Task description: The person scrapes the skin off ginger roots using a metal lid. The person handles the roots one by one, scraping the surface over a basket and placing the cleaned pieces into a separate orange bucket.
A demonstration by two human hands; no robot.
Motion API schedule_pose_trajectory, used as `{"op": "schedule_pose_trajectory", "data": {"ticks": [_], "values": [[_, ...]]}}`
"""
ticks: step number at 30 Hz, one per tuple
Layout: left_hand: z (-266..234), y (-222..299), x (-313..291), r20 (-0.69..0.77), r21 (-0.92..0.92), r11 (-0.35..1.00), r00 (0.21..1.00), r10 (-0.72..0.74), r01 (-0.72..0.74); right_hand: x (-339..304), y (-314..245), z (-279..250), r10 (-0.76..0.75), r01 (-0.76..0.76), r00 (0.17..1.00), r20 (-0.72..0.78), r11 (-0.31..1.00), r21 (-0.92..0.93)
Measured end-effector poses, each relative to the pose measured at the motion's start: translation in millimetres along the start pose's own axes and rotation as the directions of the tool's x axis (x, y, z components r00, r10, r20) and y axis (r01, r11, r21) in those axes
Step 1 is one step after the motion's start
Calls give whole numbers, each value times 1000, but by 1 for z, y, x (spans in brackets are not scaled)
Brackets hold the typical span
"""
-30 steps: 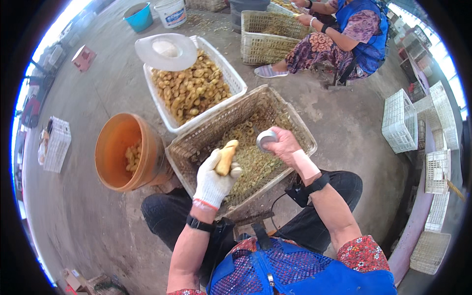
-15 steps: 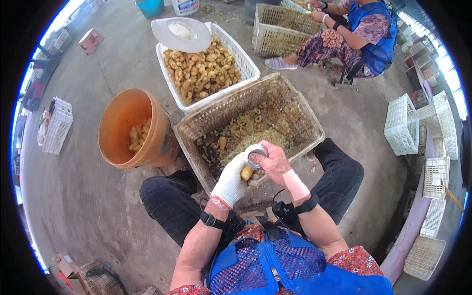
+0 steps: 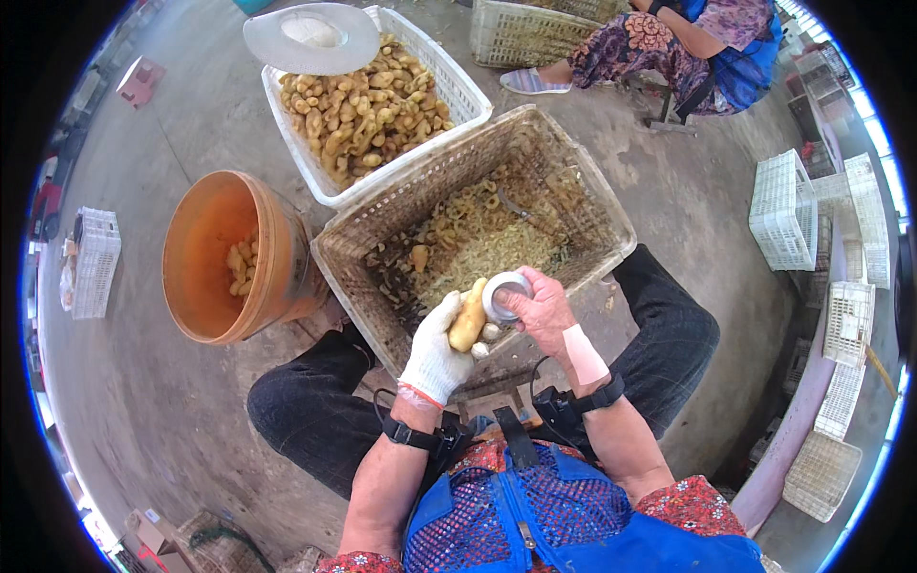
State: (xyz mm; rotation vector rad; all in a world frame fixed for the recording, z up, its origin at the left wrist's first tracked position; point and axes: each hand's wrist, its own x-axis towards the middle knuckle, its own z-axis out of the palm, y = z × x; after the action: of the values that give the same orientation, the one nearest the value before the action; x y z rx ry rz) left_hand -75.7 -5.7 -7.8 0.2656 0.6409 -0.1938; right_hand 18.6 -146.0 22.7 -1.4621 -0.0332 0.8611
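My left hand (image 3: 437,351), in a white knitted glove, is closed round a tan, oblong root vegetable (image 3: 467,320) that looks like a potato. In my bare right hand (image 3: 545,315) is a silver-white ring-shaped tool (image 3: 499,298), gripped with the thumb against the ring. The ring is beside the vegetable; whether they touch I cannot tell. Both hands are above the near rim of a dirty plastic crate (image 3: 336,250) holding pale shavings and curled peelings. Inside that crate a curved blade-like thing (image 3: 516,206) lies on the scraps.
Behind, a white crate (image 3: 475,93) is heaped with tan root vegetables, a pale hat (image 3: 358,43) on top. An orange bucket (image 3: 181,277) on the left holds several pale pieces. Across from me a person in a blue vest (image 3: 743,72) sits by another crate (image 3: 501,38). White crates (image 3: 783,215) line the right.
My left hand has turned and lowered slightly, bringing the vegetable out from beneath the ring into fuller view. My right hand has shifted a little right. The whole view has tilted downward.
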Motion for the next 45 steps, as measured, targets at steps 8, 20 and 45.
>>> {"op": "schedule_pose_trajectory", "data": {"ticks": [8, 20, 45], "values": [[-5, 2, -9, -3, 107, 994, 1000, -21, 21, 37, 13, -6, -185, 195, 980, 70, 838, -510], [-22, -1, 7, 7, 63, 997, 999, 47, -47, 26, 24, 0, -37, 118, 980, 194, 898, -424], [-21, -2, 16, -59, 122, 992, 998, 33, -25, 31, 5, -20, 19, -19, 1000, -1, 973, -232]]}}
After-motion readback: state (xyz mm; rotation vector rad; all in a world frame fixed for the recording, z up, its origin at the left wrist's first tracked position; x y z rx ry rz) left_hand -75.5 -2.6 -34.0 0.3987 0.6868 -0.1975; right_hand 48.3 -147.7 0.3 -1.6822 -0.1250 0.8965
